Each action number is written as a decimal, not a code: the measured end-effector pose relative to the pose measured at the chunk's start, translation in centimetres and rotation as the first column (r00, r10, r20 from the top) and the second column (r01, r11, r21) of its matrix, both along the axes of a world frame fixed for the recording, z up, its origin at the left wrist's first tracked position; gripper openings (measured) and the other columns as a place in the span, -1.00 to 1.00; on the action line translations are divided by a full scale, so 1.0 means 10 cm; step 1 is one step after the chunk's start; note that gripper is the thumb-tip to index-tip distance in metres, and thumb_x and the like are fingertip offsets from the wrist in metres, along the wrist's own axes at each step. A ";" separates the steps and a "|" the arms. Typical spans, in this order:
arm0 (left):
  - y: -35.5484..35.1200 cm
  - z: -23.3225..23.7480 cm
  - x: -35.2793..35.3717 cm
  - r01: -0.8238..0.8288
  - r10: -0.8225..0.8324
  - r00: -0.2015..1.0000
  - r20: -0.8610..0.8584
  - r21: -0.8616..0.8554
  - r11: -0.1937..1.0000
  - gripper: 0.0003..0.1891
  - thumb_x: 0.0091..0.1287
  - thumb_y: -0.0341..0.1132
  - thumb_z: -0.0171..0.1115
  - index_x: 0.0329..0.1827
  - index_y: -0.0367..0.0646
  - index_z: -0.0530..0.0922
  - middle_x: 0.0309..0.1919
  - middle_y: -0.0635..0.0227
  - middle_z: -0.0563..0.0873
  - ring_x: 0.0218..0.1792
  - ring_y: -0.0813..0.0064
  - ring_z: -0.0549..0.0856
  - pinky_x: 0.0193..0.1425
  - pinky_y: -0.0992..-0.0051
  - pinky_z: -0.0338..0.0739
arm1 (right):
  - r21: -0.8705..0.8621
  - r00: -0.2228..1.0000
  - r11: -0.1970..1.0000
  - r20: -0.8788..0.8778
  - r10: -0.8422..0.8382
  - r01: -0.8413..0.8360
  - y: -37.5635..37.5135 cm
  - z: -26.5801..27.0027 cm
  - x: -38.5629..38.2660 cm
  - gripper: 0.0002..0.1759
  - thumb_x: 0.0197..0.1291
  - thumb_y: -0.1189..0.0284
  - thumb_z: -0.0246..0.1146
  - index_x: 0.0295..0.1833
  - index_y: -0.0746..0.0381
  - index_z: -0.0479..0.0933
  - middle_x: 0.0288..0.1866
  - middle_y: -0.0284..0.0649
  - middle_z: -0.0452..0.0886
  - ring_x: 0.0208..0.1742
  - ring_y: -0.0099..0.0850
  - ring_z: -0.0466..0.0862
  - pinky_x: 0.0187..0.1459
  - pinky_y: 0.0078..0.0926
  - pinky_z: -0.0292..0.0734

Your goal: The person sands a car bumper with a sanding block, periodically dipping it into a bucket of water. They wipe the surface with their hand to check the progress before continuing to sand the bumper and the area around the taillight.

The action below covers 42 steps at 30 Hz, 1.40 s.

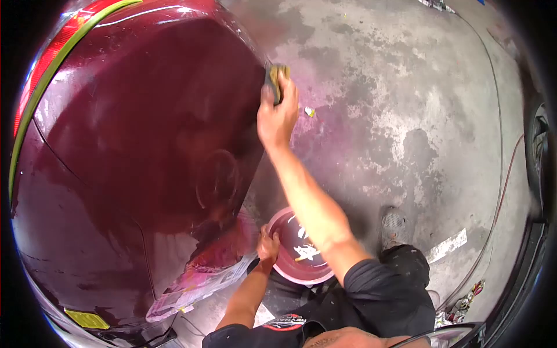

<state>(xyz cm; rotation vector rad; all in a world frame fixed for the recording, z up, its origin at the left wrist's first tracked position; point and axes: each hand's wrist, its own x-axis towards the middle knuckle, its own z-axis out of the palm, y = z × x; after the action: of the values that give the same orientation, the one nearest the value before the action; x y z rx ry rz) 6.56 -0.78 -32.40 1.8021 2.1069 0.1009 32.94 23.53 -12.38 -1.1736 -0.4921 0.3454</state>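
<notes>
My right hand [278, 119], on the outstretched arm, grips a yellow-and-dark sponge [282, 74] at the right edge of a dark red car panel [156, 110]. Its fingers are wrapped round the sponge, which appears to touch the panel's edge. Lower down, my left hand [268, 245] grasps the rim of a pink basin [304, 279] near my lap. Liquid with bright reflections shows inside the basin. The panel looks wet and glossy, with a duller patch towards the lower left.
Masking paper [203, 287] hangs from the panel's lower edge, beside the basin. Green tape [58, 61] borders the red tail light [35, 78]. A hose [498, 214] runs along the stained concrete floor [371, 116]. Another vehicle [535, 243] stands at far right; crumpled litter [467, 301] lies near it.
</notes>
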 end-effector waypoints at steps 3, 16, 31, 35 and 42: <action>0.01 -0.02 -0.01 -0.009 0.009 1.000 -0.007 -0.003 1.000 -0.46 0.37 -0.15 0.29 0.36 -0.14 0.41 0.13 -0.14 0.66 0.14 -0.19 0.65 0.21 0.01 0.54 | 0.081 0.994 0.996 0.100 -0.044 0.036 -0.26 -0.23 -0.38 -0.54 0.29 0.59 0.29 0.30 0.31 0.44 0.33 0.16 0.50 0.40 0.15 0.47 0.39 -0.07 0.40; 0.00 -0.14 -0.11 0.024 -0.024 1.000 0.006 0.003 1.000 -0.45 0.39 -0.11 0.23 0.37 -0.12 0.37 0.14 -0.12 0.66 0.09 -0.22 0.67 0.17 -0.03 0.56 | 0.071 0.982 0.994 0.168 -0.090 0.079 -0.57 -0.58 -0.86 -0.49 0.28 0.63 0.27 0.34 0.36 0.40 0.31 0.19 0.51 0.38 0.17 0.50 0.42 -0.03 0.39; 0.01 -0.24 -0.17 0.006 -0.005 1.000 0.007 -0.120 0.993 -0.46 0.40 -0.10 0.21 0.38 -0.13 0.41 0.24 -0.04 0.61 0.27 -0.09 0.58 0.31 0.05 0.51 | 0.079 0.995 0.997 0.097 0.010 -0.018 -0.84 -0.39 -1.28 -0.55 0.35 0.63 0.23 0.33 0.37 0.41 0.30 0.17 0.52 0.40 -0.01 0.49 0.41 -0.14 0.37; 0.01 0.18 0.08 -0.089 0.104 0.986 0.132 -0.114 0.989 -0.48 0.41 -0.16 0.21 0.39 -0.12 0.39 0.23 -0.06 0.61 0.25 -0.11 0.60 0.28 0.02 0.53 | 0.014 0.992 0.993 -0.049 0.117 -0.116 0.21 0.35 0.30 -0.63 0.43 0.51 0.16 0.29 0.39 0.43 0.26 0.05 0.55 0.30 -0.16 0.55 0.32 -0.19 0.41; 0.06 0.10 0.04 -0.091 0.101 0.992 0.074 -0.132 0.987 -0.51 0.43 -0.14 0.22 0.39 0.03 0.37 0.21 0.02 0.62 0.21 -0.07 0.64 0.21 -0.02 0.58 | 0.052 0.957 0.994 0.280 0.077 -0.096 -0.81 -0.02 -0.97 -0.52 0.34 0.54 0.20 0.35 0.38 0.38 0.40 0.13 0.44 0.47 -0.02 0.42 0.47 -0.10 0.25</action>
<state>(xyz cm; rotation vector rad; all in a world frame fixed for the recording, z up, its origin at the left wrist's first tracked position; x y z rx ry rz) 6.96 -0.23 -31.40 1.5967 2.0936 0.0606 23.29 15.39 -12.60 -1.1450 -0.7968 0.2380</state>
